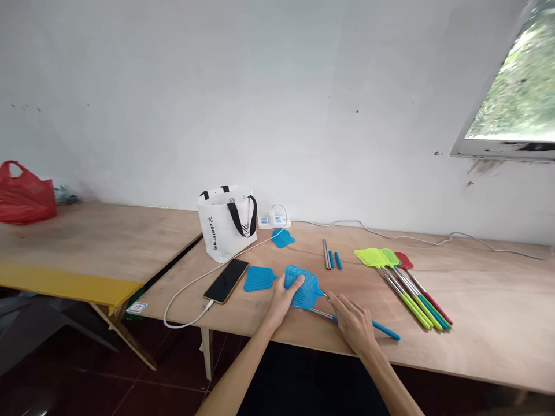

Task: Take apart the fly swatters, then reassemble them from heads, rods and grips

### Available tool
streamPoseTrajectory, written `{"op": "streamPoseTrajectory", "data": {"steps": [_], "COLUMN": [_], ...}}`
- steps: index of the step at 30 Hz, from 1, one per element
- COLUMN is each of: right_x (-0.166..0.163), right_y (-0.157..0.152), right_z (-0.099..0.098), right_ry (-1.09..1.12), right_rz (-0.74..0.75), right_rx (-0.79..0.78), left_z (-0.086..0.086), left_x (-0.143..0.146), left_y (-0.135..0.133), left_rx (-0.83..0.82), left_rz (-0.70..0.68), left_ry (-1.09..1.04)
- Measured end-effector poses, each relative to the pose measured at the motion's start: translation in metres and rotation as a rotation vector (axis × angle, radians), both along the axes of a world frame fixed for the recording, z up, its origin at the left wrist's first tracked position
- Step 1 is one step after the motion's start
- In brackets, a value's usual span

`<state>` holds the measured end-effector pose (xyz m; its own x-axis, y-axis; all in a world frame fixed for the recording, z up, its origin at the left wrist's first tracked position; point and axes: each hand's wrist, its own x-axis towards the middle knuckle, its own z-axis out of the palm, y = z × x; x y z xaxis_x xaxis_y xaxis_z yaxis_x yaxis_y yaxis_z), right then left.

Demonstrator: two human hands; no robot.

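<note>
My left hand grips the mesh head of a blue fly swatter, thumb on top. At the neck, where a thin metal rod meets the head, the fingers of my right hand are closed on the rod. A blue handle sticks out beyond my right hand, in line with that rod. Under the swatter head lies another metal rod with a blue grip, partly hidden by my right hand. One loose blue swatter head rests left of my left hand; a second blue head is farther back.
Metal tubes and short blue grips lie behind my hands. Several green and red fly swatters are on the right. Leftward are a phone on a white cable, a white bag and a power strip.
</note>
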<state>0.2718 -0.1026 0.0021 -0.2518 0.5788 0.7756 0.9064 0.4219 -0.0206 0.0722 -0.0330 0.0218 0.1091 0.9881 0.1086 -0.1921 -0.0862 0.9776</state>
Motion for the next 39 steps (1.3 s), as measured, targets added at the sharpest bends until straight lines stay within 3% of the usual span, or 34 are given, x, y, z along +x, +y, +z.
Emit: {"op": "streamPoseTrajectory", "data": {"steps": [7,16,21,27,34,39], "right_x": [0.001,0.001,0.002,-0.002,0.000,0.007], "right_y": [0.000,-0.001,-0.001,0.003,0.007,0.006], "right_z": [0.000,0.001,-0.001,-0.004,-0.005,-0.009], "right_ry": [-0.049,-0.042,-0.032,-0.076,-0.046,-0.031], "right_rz": [0.036,0.041,0.035,-0.003,-0.023,0.024], "right_rx": [-0.039,-0.064,-0.063,-0.110,-0.108,-0.111], "left_z": [0.012,0.014,0.014,0.006,0.012,0.005], "left_x": [-0.010,-0.006,-0.002,-0.007,-0.015,-0.007], "left_y": [-0.001,-0.011,-0.013,0.003,0.008,0.002], "left_rx": [0.180,0.267,0.237,0.162,0.208,0.215], "left_rz": [-0.021,-0.040,-0.027,-0.031,-0.016,0.034], "left_ry": [0.169,0.269,0.264,0.228,0.246,0.264]}}
